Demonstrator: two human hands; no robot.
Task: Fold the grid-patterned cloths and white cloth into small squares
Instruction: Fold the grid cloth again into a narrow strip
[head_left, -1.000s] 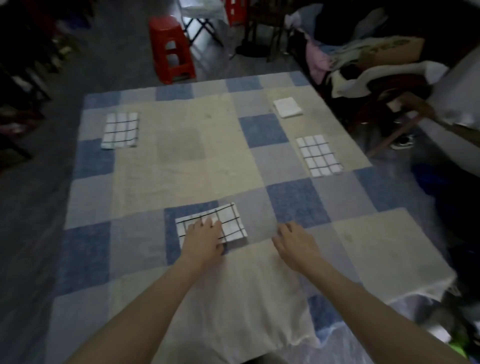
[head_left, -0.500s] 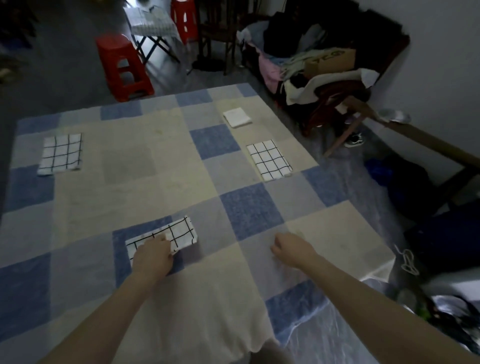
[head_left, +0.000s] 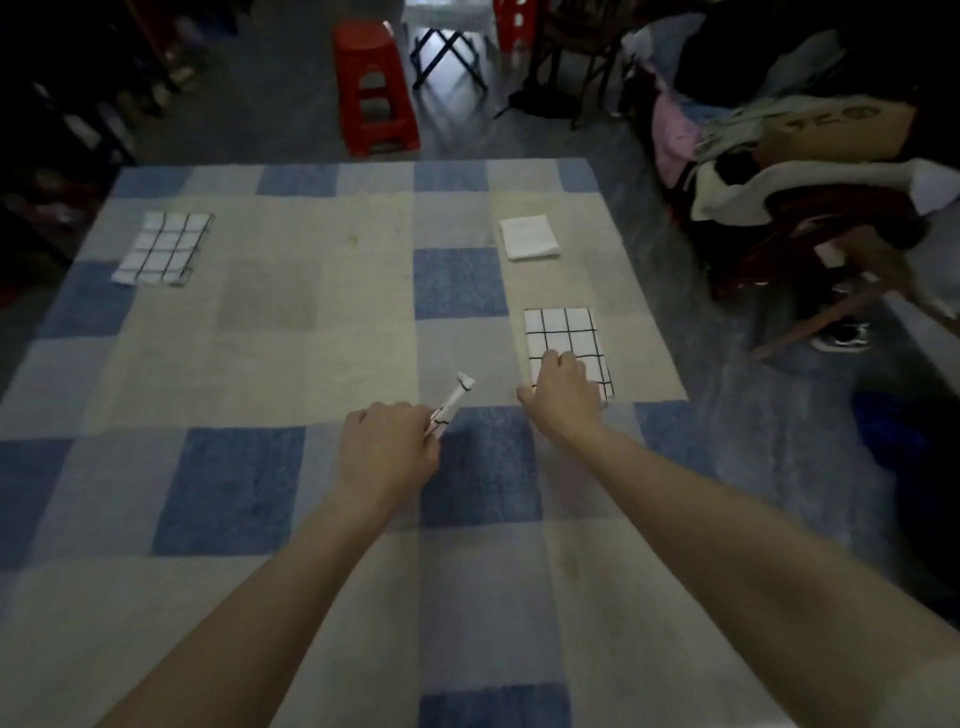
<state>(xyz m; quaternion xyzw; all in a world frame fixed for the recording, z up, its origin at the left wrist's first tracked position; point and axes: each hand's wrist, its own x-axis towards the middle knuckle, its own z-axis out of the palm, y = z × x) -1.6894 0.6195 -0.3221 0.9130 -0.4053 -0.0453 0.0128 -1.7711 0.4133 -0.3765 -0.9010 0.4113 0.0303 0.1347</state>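
My left hand (head_left: 390, 448) grips a folded grid-patterned cloth (head_left: 451, 405), lifted edge-on off the checked blanket. My right hand (head_left: 562, 397) rests with curled fingers on the near end of a second folded grid cloth (head_left: 563, 338) at the right; whether it pinches the cloth I cannot tell. A third folded grid cloth (head_left: 163, 248) lies far left. The folded white cloth (head_left: 530, 237) lies at the far right.
The blue and cream checked blanket (head_left: 270, 322) covers the work surface. Beyond its far edge stand a red stool (head_left: 376, 91) and a folding table. A pile of clothes and a cardboard box (head_left: 810, 140) sit to the right, with a wooden frame beside them.
My left hand has picked its grid cloth up off the blanket and carried it right. My right hand has reached forward onto the right-hand grid cloth. The view has swung.
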